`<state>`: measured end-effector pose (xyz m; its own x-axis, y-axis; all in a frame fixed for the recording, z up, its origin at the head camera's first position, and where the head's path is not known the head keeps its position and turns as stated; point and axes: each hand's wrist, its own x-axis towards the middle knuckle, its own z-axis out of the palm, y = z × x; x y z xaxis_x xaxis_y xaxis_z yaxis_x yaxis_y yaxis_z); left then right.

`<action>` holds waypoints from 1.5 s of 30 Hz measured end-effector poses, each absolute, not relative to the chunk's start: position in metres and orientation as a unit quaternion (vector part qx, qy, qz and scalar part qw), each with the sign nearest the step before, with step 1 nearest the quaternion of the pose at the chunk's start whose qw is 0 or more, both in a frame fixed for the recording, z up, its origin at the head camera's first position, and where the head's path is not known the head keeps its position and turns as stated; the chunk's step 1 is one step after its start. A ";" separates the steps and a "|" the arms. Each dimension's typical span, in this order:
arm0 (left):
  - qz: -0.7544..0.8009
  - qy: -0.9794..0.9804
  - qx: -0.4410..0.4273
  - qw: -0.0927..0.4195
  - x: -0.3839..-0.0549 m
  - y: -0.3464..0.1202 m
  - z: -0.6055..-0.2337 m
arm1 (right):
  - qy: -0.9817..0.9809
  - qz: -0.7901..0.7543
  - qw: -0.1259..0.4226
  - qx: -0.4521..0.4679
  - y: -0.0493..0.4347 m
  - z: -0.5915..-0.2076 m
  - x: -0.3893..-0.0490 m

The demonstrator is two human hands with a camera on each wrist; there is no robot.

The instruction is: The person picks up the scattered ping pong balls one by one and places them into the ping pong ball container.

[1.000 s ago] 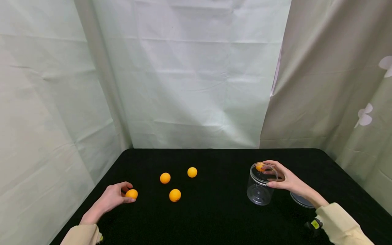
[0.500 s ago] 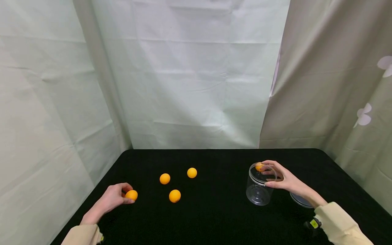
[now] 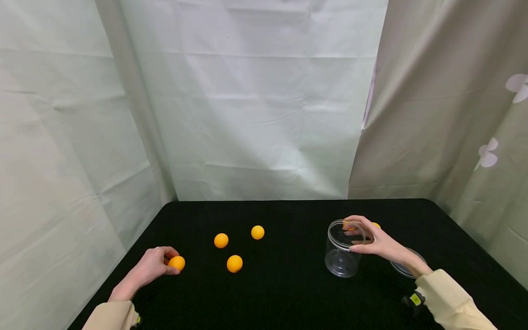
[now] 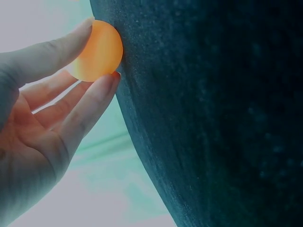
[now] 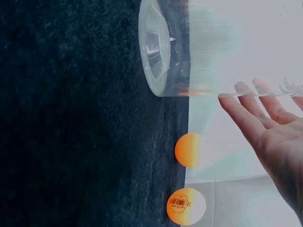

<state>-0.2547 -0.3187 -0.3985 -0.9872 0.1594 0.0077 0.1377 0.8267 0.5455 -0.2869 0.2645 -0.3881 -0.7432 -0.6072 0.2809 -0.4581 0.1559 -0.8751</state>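
Observation:
My left hand (image 3: 150,268) pinches an orange ping-pong ball (image 3: 177,263) between thumb and fingertips, low over the black table at the left. The left wrist view shows this ball (image 4: 99,52) against the thumb and fingers. At the right, my right hand (image 3: 379,241) grips a clear plastic jar (image 3: 341,262) near its uncovered rim, thumb in front and fingers behind. The jar stands upright, nothing visible inside its base. Behind it, one orange ball (image 3: 348,226) shows through the wall; another ball (image 3: 376,225) peeks out behind the hand.
Loose on the black table (image 3: 288,293) lie three orange balls: one at the back (image 3: 257,232), a left ball (image 3: 221,240) and a front ball (image 3: 234,264). A round clear lid (image 3: 400,269) lies partly under the right forearm. Pale curtains (image 3: 264,114) surround the table.
The right hand and the jar have shifted a little to the left. A ball behind the right hand has come into view. The left hand has barely moved.

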 end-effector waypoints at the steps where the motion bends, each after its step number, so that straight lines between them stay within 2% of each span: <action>1: 0.283 0.956 0.081 0.019 -0.255 -0.319 -0.399 | 0.756 -0.547 0.069 -0.352 0.263 -0.388 -0.287; 19: 0.288 0.954 0.082 0.017 -0.257 -0.314 -0.398 | 0.734 -0.558 0.086 -0.378 0.247 -0.388 -0.287; 45: 0.316 0.938 0.137 -0.029 -0.259 -0.287 -0.375 | 0.730 -0.566 0.101 -0.369 0.230 -0.389 -0.288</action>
<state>-0.2592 -0.2866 -0.3749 -0.9606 0.2390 0.1420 0.2762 0.7621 0.5857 -0.2878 0.2302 -0.3894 -0.7066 -0.6541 0.2697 -0.4249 0.0874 -0.9010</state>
